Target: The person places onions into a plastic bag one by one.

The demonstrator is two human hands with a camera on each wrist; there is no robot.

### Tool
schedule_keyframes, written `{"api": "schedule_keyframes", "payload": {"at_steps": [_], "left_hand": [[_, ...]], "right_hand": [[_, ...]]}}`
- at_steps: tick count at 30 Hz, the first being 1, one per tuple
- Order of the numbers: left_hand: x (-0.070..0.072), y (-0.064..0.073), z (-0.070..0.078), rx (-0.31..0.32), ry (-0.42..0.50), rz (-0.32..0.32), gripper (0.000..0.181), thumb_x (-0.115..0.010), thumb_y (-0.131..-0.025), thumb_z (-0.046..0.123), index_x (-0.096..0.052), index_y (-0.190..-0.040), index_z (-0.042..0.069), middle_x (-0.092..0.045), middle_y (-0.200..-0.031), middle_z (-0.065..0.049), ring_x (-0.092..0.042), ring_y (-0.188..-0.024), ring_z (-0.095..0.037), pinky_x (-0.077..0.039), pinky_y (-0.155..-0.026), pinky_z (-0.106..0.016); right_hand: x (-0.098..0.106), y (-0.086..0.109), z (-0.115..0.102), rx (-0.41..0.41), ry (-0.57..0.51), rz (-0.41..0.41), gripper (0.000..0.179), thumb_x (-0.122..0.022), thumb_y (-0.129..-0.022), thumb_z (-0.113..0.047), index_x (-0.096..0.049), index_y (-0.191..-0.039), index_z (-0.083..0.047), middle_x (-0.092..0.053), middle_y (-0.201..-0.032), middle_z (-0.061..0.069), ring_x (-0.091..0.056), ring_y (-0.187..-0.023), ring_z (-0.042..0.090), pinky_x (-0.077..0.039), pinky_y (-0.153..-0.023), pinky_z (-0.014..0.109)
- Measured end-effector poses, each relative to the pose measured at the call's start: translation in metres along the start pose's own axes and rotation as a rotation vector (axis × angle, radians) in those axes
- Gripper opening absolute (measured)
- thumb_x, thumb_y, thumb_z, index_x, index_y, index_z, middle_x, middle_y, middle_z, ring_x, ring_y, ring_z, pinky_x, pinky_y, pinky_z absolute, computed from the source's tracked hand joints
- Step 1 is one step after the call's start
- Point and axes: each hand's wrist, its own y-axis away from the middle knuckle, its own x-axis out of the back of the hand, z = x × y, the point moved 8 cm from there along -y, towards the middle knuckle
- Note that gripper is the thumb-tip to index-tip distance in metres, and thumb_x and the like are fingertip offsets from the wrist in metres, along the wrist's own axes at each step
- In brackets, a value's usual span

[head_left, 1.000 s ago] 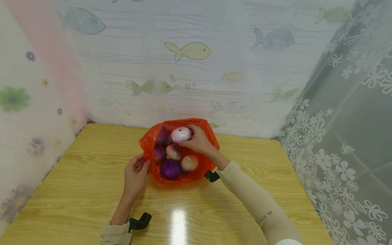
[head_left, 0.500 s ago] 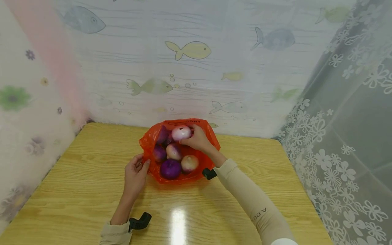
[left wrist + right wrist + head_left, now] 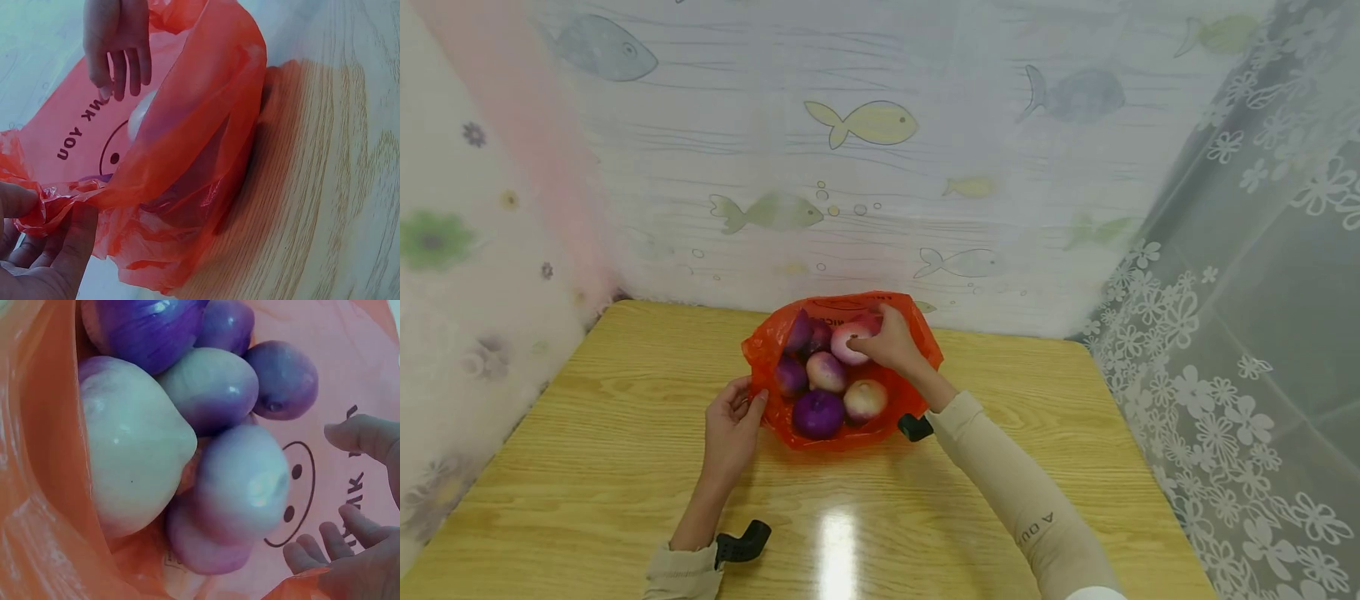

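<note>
An orange-red plastic bag (image 3: 762, 343) lies with its mouth toward me, holding several purple and pale onions. My left hand (image 3: 732, 429) pinches the bunched left rim of the bag between thumb and fingers, as the left wrist view shows. Inside the mouth, my right hand (image 3: 895, 343) is beside a whitish-pink onion (image 3: 247, 481). Its thumb and fingers are spread apart with nothing between them in the right wrist view. That onion sits on a pinkish one (image 3: 206, 553). Nearer the front rim are a deep purple onion (image 3: 817, 414) and a pale one (image 3: 865, 401).
The bag stands on a wood-grain table (image 3: 625, 433) near its back edge. Behind rises a curtain (image 3: 865, 225) printed with fish. A sheer floral curtain (image 3: 1225, 375) hangs at the right. A black wrist mount (image 3: 743, 542) juts from the left wrist.
My right hand has lowered the whitish-pink onion slightly down and right into the bag and let it go. The left hand has stayed on the rim.
</note>
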Motion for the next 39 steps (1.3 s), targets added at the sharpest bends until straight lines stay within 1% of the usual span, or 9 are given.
{"api": "schedule_keyframes", "payload": {"at_steps": [6, 13, 17, 20, 24, 27, 32, 36, 39], "left_hand": [[0.001, -0.001, -0.001, -0.012, -0.025, 0.007, 0.026, -0.056, -0.093, 0.014, -0.057, -0.116, 0.000, -0.062, -0.107, -0.015, -0.062, -0.088, -0.010, -0.051, -0.070, -0.017], [0.001, -0.001, -0.002, 0.009, -0.023, -0.004, 0.027, -0.057, -0.093, 0.016, -0.057, -0.116, 0.003, -0.062, -0.105, -0.012, -0.062, -0.086, -0.011, -0.052, -0.067, -0.020], [0.002, -0.001, -0.002, 0.021, -0.043, -0.001, 0.028, -0.059, -0.092, 0.016, -0.057, -0.116, 0.004, -0.061, -0.106, -0.010, -0.061, -0.089, -0.010, -0.052, -0.071, -0.018], [0.003, -0.001, -0.002, 0.025, -0.076, -0.018, 0.031, -0.063, -0.089, 0.018, -0.057, -0.117, 0.005, -0.060, -0.107, -0.010, -0.060, -0.090, -0.010, -0.052, -0.073, -0.017], [0.003, 0.000, 0.000, 0.013, -0.173, -0.067, 0.039, -0.065, -0.088, 0.027, -0.055, -0.120, 0.007, -0.059, -0.109, -0.009, -0.059, -0.090, -0.011, -0.052, -0.071, -0.018], [0.005, 0.000, 0.004, -0.023, -0.249, -0.101, 0.042, -0.060, -0.091, 0.033, -0.052, -0.124, 0.009, -0.059, -0.112, -0.008, -0.058, -0.094, -0.013, -0.050, -0.073, -0.016], [0.015, 0.003, 0.013, -0.107, -0.326, -0.127, 0.038, -0.047, -0.098, 0.031, -0.050, -0.128, 0.010, -0.060, -0.111, -0.007, -0.058, -0.097, -0.014, -0.051, -0.075, -0.018], [0.030, 0.004, 0.015, -0.146, -0.386, -0.122, 0.034, -0.044, -0.099, 0.029, -0.051, -0.127, 0.010, -0.062, -0.110, -0.008, -0.059, -0.095, -0.014, -0.050, -0.075, -0.018], [0.042, 0.003, 0.015, -0.166, -0.444, -0.110, 0.033, -0.044, -0.099, 0.027, -0.052, -0.126, 0.011, -0.062, -0.108, -0.009, -0.059, -0.093, -0.012, -0.048, -0.074, -0.015]], "right_hand": [[0.003, 0.005, -0.002, 0.014, -0.057, -0.003, 0.064, -0.076, -0.074, -0.010, -0.047, -0.129, 0.003, -0.053, -0.124, 0.019, -0.052, -0.109, 0.036, -0.046, -0.090, 0.044], [0.002, 0.010, -0.003, 0.027, -0.100, -0.017, 0.059, -0.074, -0.078, -0.016, -0.049, -0.129, -0.002, -0.053, -0.126, 0.019, -0.052, -0.111, 0.034, -0.046, -0.092, 0.044], [0.001, 0.013, -0.002, 0.007, -0.146, -0.039, 0.053, -0.071, -0.081, -0.016, -0.050, -0.128, -0.006, -0.052, -0.128, 0.017, -0.052, -0.112, 0.032, -0.047, -0.091, 0.040], [0.003, 0.018, -0.005, 0.003, -0.214, -0.058, 0.050, -0.070, -0.083, -0.017, -0.050, -0.128, -0.009, -0.052, -0.127, 0.014, -0.053, -0.112, 0.032, -0.048, -0.091, 0.038], [0.012, 0.030, -0.015, 0.017, -0.283, -0.055, 0.047, -0.067, -0.086, -0.022, -0.051, -0.129, -0.014, -0.054, -0.125, 0.005, -0.054, -0.111, 0.026, -0.047, -0.092, 0.037], [0.023, 0.044, -0.032, 0.074, -0.320, -0.027, 0.042, -0.063, -0.089, -0.016, -0.052, -0.129, -0.009, -0.054, -0.125, 0.008, -0.054, -0.112, 0.028, -0.044, -0.095, 0.041], [0.043, 0.073, -0.054, 0.172, -0.340, 0.057, 0.035, -0.057, -0.092, -0.006, -0.052, -0.126, 0.001, -0.056, -0.124, 0.018, -0.051, -0.113, 0.036, -0.042, -0.098, 0.044], [0.061, 0.094, -0.044, 0.190, -0.393, 0.146, 0.033, -0.054, -0.093, -0.004, -0.051, -0.125, 0.003, -0.055, -0.121, 0.022, -0.051, -0.111, 0.038, -0.046, -0.094, 0.033], [0.075, 0.107, -0.022, 0.207, -0.457, 0.227, 0.032, -0.054, -0.093, -0.003, -0.052, -0.124, 0.003, -0.054, -0.118, 0.025, -0.051, -0.109, 0.038, -0.048, -0.090, 0.027]]}}
